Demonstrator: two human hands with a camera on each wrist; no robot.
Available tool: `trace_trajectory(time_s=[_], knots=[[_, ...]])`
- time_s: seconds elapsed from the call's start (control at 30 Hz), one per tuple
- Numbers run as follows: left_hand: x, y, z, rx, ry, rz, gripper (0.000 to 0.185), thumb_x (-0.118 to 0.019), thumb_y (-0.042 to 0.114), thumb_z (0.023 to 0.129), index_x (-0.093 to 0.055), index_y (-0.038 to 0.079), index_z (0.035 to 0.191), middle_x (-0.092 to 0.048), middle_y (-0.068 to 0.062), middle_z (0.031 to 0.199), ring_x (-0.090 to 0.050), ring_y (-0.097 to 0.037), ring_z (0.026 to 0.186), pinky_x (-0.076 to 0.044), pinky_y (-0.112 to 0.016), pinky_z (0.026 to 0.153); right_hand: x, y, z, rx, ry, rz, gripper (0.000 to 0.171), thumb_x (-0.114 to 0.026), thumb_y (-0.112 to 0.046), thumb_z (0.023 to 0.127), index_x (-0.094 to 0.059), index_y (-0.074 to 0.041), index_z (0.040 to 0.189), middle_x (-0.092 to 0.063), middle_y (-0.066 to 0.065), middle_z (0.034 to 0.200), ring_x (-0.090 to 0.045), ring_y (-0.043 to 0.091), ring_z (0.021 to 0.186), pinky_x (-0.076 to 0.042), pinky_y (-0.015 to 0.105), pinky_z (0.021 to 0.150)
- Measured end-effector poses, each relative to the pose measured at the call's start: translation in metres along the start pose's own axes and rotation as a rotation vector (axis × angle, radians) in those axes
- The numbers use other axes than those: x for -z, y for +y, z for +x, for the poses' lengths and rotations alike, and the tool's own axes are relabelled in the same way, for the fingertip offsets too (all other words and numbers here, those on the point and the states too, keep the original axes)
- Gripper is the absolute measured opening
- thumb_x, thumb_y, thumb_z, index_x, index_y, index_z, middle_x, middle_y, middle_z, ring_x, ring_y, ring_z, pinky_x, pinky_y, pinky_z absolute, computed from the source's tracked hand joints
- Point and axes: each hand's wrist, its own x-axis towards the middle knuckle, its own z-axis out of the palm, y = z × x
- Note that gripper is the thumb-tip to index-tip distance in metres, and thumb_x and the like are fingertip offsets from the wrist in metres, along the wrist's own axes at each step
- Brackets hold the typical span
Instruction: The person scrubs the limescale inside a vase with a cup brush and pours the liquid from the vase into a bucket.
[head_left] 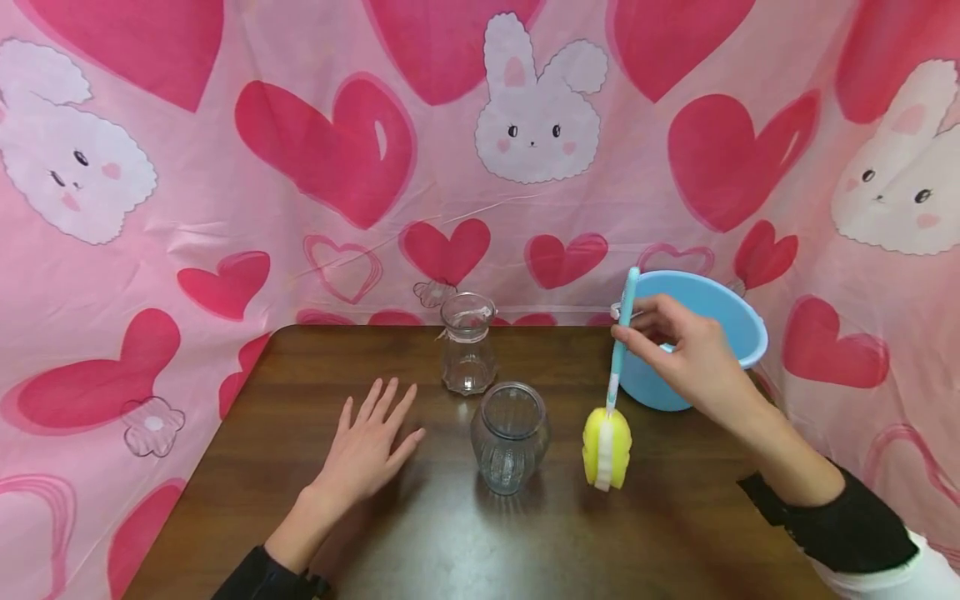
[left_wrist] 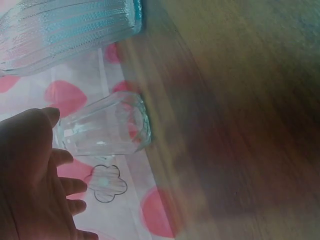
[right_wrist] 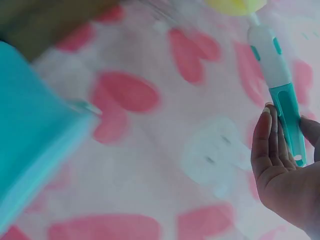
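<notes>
My right hand (head_left: 693, 354) pinches the teal handle of a sponge bottle brush (head_left: 624, 342) between thumb and fingers. The brush hangs head-down, its yellow and white sponge head (head_left: 607, 450) in front of the blue bucket. In the right wrist view the teal and white handle (right_wrist: 287, 115) lies between thumb and fingers. My left hand (head_left: 367, 446) is spread flat over the left part of the table, fingers straight, holding nothing. To its right stand a rounded ribbed glass jar (head_left: 510, 442) and, farther back, a waisted glass vase (head_left: 468, 350) with a string round its neck.
A light blue bucket (head_left: 652, 383) stands at the table's back right, partly behind my right hand. The dark wooden table (head_left: 247, 500) ends at a back edge against a pink cloth (head_left: 315, 200) printed with hearts and rabbits, which also hangs along both sides.
</notes>
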Motion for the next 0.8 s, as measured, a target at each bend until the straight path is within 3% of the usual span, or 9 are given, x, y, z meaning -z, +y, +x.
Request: trace_trajectory(time_s=[0.2, 0.37, 0.53, 0.8], knots=[[-0.001, 0.002, -0.001, 0.0, 0.006, -0.004, 0.07, -0.062, 0.047, 0.102, -0.04, 0.016, 0.161, -0.033, -0.018, 0.167, -0.023, -0.039, 0.156, -0.016, -0.073, 0.118, 0.023, -0.046, 0.033, 0.069, 0.198, 0.302, 0.031, -0.074, 0.004, 0.091, -0.066, 0.002, 0.121, -0.076, 0.004, 0.098, -0.074, 0.01, 0.087, -0.056, 0.018, 0.085], [-0.001, 0.002, -0.002, 0.006, 0.016, -0.011, 0.068, -0.061, 0.046, 0.103, -0.041, 0.015, 0.161, -0.032, -0.019, 0.167, -0.023, -0.039, 0.156, -0.015, -0.073, 0.118, 0.015, -0.064, 0.049, 0.189, 0.289, 0.511, 0.028, -0.071, 0.001, 0.094, -0.066, 0.006, 0.121, -0.075, 0.014, 0.1, -0.074, 0.019, 0.087, -0.058, 0.024, 0.086], [-0.002, 0.002, -0.002, 0.028, 0.009, -0.005, 0.069, -0.058, 0.05, 0.104, -0.04, 0.016, 0.161, -0.03, -0.018, 0.168, -0.02, -0.037, 0.157, -0.016, -0.072, 0.119, -0.009, -0.069, 0.054, 0.159, 0.207, 0.521, 0.029, -0.071, 0.003, 0.095, -0.063, 0.005, 0.122, -0.075, 0.013, 0.102, -0.073, 0.021, 0.09, -0.059, 0.027, 0.087], [-0.002, 0.003, -0.002, 0.037, 0.012, -0.005, 0.07, -0.058, 0.049, 0.103, -0.04, 0.014, 0.161, -0.031, -0.019, 0.167, -0.021, -0.038, 0.157, -0.017, -0.072, 0.119, -0.049, -0.055, 0.043, 0.102, 0.061, 0.344, 0.033, -0.078, 0.0, 0.091, -0.064, -0.001, 0.12, -0.076, 0.005, 0.1, -0.071, 0.013, 0.09, -0.059, 0.025, 0.08]])
